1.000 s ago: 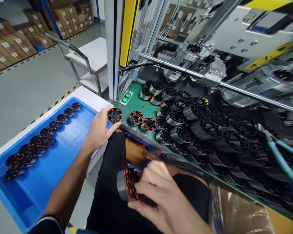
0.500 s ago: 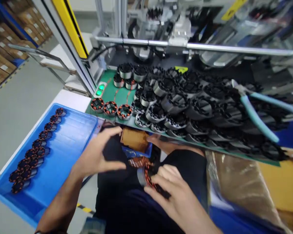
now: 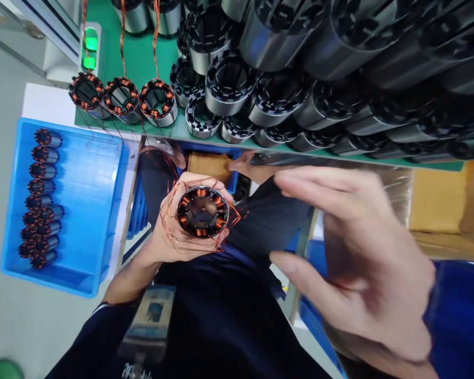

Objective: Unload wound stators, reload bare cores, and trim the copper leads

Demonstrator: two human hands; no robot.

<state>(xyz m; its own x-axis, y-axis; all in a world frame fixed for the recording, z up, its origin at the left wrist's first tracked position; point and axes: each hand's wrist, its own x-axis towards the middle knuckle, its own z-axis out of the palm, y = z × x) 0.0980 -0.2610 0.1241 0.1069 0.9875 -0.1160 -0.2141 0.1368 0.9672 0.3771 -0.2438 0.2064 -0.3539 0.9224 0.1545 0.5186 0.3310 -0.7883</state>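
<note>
My left hand (image 3: 181, 231) is wrapped round a copper-wound motor stator (image 3: 202, 231), held up above my lap with its round opening facing me. Thin loose copper wires (image 3: 171, 239) loop out around the stator and over my fingers. To the right, my right hand (image 3: 363, 252) is close to the camera and somewhat blurred. Its fingers and thumb are spread apart, with nothing between them, and a gap separates it from the stator. Three wound stators (image 3: 158, 102) stand along the front left of the green bench top (image 3: 112, 50), with copper strands running back from them.
Many bare stator cores (image 3: 231, 102) stand in stacks along the bench. A blue bin (image 3: 79, 210) on the left holds rows of wound stators (image 3: 43, 187). Below the bench edge sits a brown packet (image 3: 209, 166) in a small blue box. Cardboard (image 3: 438, 205) lies at right.
The stator has passed from my right hand to my left and is now upright facing me. My right hand has let go and moved right. The view has shifted closer and downward.
</note>
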